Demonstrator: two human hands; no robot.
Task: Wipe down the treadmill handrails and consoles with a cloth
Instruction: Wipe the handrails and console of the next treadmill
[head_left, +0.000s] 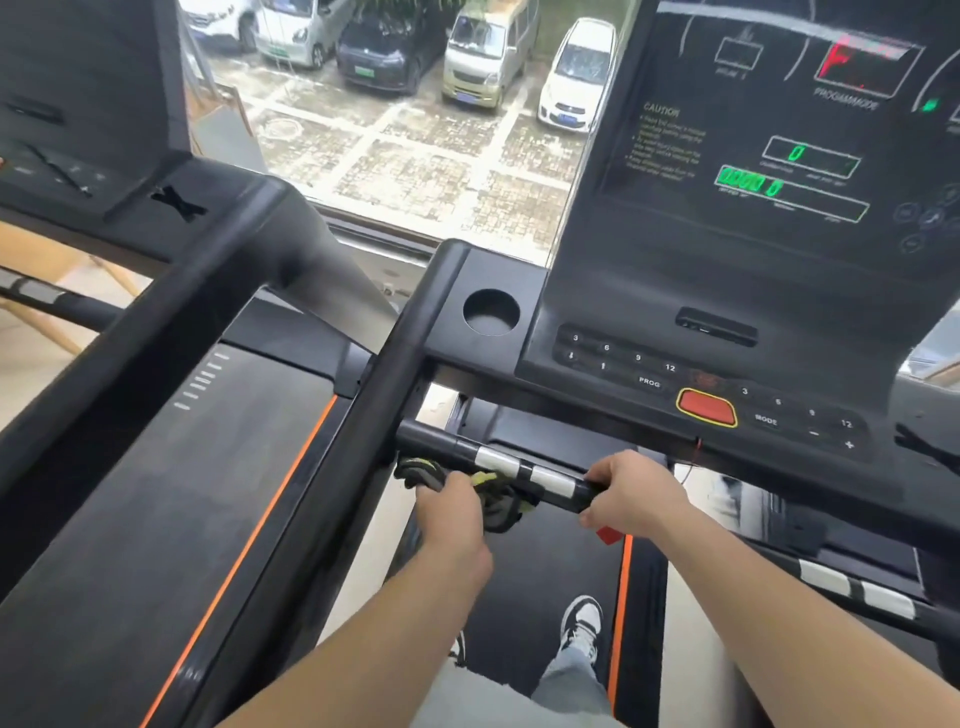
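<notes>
The left hand (452, 514) grips the bunched cloth (501, 506) against the front handrail (496, 460) — the bar's long axis runs crosswise to the right hand (636, 496), whose fingers curl round its end.

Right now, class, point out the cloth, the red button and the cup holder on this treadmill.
cloth (504, 508): head view, on its dark fold beside the yellow patch.
red button (706, 408): head view, on the middle of its face.
cup holder (491, 312): head view, on the bare floor of its recess.
</notes>
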